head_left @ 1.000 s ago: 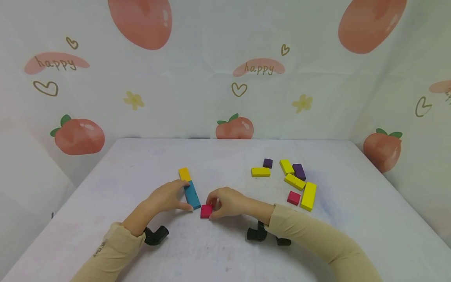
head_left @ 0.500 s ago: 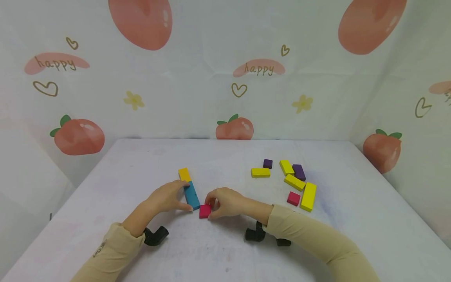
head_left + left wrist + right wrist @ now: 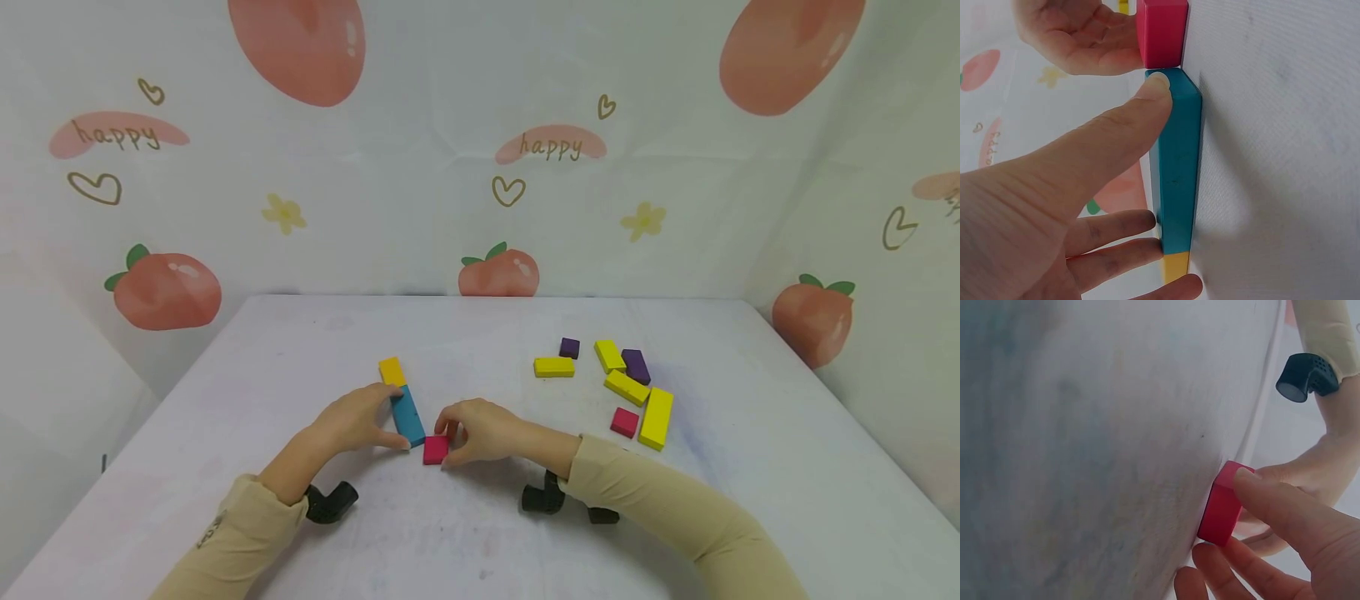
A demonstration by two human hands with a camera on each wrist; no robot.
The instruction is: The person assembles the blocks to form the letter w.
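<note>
A blue rectangular block (image 3: 408,418) lies on the white table, with an orange block (image 3: 392,371) end to end behind it. My left hand (image 3: 351,422) holds the blue block, its thumb at the near end and its fingers toward the orange one. Between thumb and fingers, my right hand (image 3: 486,430) pinches a red block (image 3: 435,451) flat on the table. In the left wrist view the red block (image 3: 1163,31) stands right against the blue block's near end (image 3: 1179,169), or nearly so. The right wrist view shows the thumb on the red block's (image 3: 1221,509) edge.
On the right of the table lie several yellow blocks, one a long yellow block (image 3: 656,418), a second red block (image 3: 625,422), a small purple block (image 3: 569,347) and a larger purple block (image 3: 636,366). A printed cloth (image 3: 390,167) hangs behind.
My right hand has slid the red block slightly left, up to the blue block's near corner. Over the last half second almost nothing moves. The left hand stays in place.
</note>
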